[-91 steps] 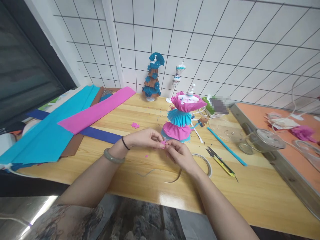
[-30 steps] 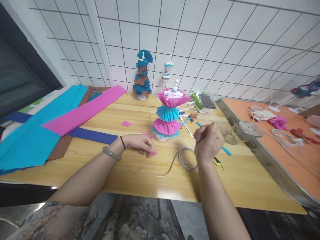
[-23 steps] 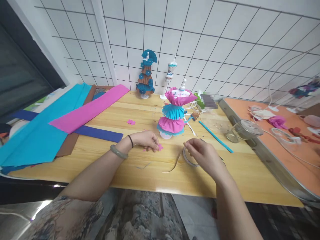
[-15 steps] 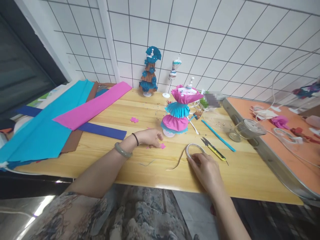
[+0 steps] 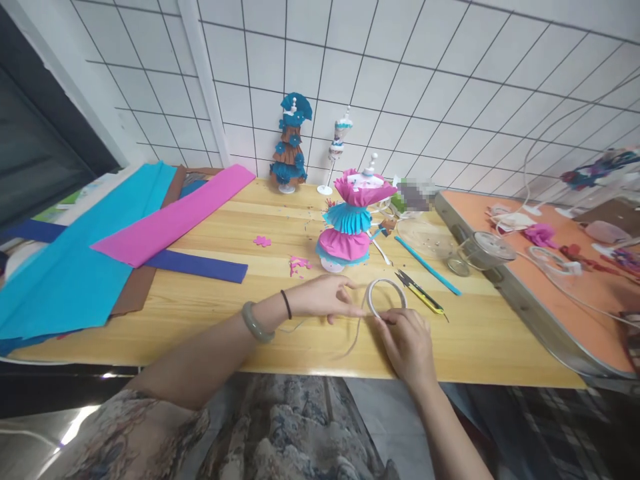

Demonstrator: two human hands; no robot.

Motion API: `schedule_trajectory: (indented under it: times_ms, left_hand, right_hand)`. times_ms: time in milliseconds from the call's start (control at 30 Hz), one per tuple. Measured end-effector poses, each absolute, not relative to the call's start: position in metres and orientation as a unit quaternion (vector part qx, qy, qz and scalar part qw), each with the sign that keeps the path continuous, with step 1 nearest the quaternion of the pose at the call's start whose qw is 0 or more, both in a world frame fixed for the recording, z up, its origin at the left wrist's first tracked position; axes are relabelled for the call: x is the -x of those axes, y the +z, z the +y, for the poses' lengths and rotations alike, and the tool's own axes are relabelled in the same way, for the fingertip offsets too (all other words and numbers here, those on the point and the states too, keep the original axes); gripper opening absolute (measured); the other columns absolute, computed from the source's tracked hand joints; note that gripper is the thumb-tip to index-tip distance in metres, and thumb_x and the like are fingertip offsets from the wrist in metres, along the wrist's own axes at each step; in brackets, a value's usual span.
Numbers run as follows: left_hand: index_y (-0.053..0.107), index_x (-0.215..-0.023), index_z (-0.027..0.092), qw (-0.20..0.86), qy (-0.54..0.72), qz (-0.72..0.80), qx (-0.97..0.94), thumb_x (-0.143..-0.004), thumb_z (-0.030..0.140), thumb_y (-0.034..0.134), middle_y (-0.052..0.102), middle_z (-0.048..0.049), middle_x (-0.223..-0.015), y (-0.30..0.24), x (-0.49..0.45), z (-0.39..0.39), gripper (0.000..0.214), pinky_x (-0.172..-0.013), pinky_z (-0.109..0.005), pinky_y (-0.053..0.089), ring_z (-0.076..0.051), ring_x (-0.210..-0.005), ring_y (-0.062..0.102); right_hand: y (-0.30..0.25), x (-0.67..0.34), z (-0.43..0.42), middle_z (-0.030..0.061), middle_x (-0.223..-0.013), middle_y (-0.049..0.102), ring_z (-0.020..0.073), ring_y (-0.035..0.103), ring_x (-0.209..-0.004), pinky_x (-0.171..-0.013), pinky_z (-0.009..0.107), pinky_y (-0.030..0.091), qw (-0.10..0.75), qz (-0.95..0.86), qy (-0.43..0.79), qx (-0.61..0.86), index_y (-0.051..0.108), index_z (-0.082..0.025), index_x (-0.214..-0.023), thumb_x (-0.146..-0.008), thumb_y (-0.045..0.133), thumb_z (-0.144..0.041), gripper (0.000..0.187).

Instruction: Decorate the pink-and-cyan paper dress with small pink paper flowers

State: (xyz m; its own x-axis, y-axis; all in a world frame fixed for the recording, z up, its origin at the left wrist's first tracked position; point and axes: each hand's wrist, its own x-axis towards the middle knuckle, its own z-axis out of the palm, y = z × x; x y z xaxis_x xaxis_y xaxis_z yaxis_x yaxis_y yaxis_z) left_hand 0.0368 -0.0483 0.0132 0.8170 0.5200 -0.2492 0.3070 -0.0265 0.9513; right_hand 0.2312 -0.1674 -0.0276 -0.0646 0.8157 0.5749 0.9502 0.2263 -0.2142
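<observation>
Head view: tape roll (image 5: 371, 300) on the table (image 5: 480, 347), in front of the pink-and-blue paper dress (image 5: 345, 245). Right hand (image 5: 407, 339) clamped on the roll's near rim. Left hand (image 5: 325, 297) has its fingertips by the roll and loose strip (image 5: 359, 331); can't tell if they pinch it. Step looks like handling the strip; next move likely calls for a steady roll and a clean pinch. Scissors (image 5: 423, 293) just beside right hand; table's front edge near; more room rightward, toward the orange board (image 5: 505, 267).
</observation>
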Motion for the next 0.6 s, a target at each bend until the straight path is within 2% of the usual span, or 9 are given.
schedule_trajectory:
  times_ms: [67, 133, 333, 500, 600]
  left_hand:
    - [0.035, -0.129, 0.016, 0.671, 0.067, 0.268, -0.688, -0.060, 0.049, 0.069, 0.062, -0.0076, -0.093, 0.006, -0.048, -0.059, 0.083, -0.037, -0.018, 0.037, -0.005, -0.041, 0.051]
    - [0.033, -0.130, 0.015, 0.701, 0.053, 0.253, -0.664, -0.062, 0.046, 0.070, 0.061, -0.0062, -0.089, -0.001, -0.053, -0.063, 0.082, -0.035, -0.017, 0.035, -0.005, -0.041, 0.052]
    - [0.041, -0.121, 0.012, 0.740, 0.044, 0.254, -0.621, -0.062, 0.035, 0.072, 0.059, 0.0004, -0.070, -0.007, -0.052, -0.056, 0.071, -0.035, -0.016, 0.034, -0.005, -0.041, 0.051]
    - [0.038, -0.120, 0.015, 0.756, 0.080, 0.263, -0.594, -0.065, 0.042, 0.069, 0.059, -0.0016, -0.075, -0.004, -0.054, -0.060, 0.069, -0.035, -0.014, 0.032, -0.007, -0.045, 0.056]
    - [0.030, -0.127, 0.015, 0.755, 0.061, 0.258, -0.600, -0.066, 0.037, 0.069, 0.058, 0.0009, -0.069, -0.006, -0.058, -0.066, 0.075, -0.034, -0.014, 0.032, -0.008, -0.044, 0.057]
  right_hand:
    - [-0.026, -0.230, -0.169, 0.0043, -0.079, 0.061, 0.0170, 0.054, -0.076, -0.072, 0.033, 0.035, 0.311, -0.729, -0.125, 0.597, 0.057, -0.020, -0.084, -0.081, 0.056, -0.026, 0.006]
    - [-0.026, -0.231, -0.170, 0.0042, -0.079, 0.061, 0.0172, 0.055, -0.076, -0.073, 0.034, 0.036, 0.321, -0.730, -0.124, 0.590, 0.056, -0.020, -0.084, -0.081, 0.056, -0.024, 0.005]
    - [-0.033, -0.238, -0.167, 0.0054, -0.080, 0.059, 0.0188, 0.055, -0.078, -0.071, 0.034, 0.040, 0.372, -0.703, -0.084, 0.600, 0.054, -0.020, -0.084, -0.082, 0.054, -0.023, 0.004]
    - [-0.029, -0.233, -0.168, 0.0045, -0.080, 0.060, 0.0179, 0.054, -0.077, -0.072, 0.034, 0.036, 0.321, -0.719, -0.121, 0.604, 0.057, -0.021, -0.085, -0.082, 0.054, -0.025, 0.006]
    - [-0.026, -0.227, -0.170, 0.0040, -0.079, 0.061, 0.0172, 0.053, -0.075, -0.074, 0.035, 0.033, 0.298, -0.723, -0.153, 0.605, 0.059, -0.021, -0.086, -0.081, 0.056, -0.025, 0.007]
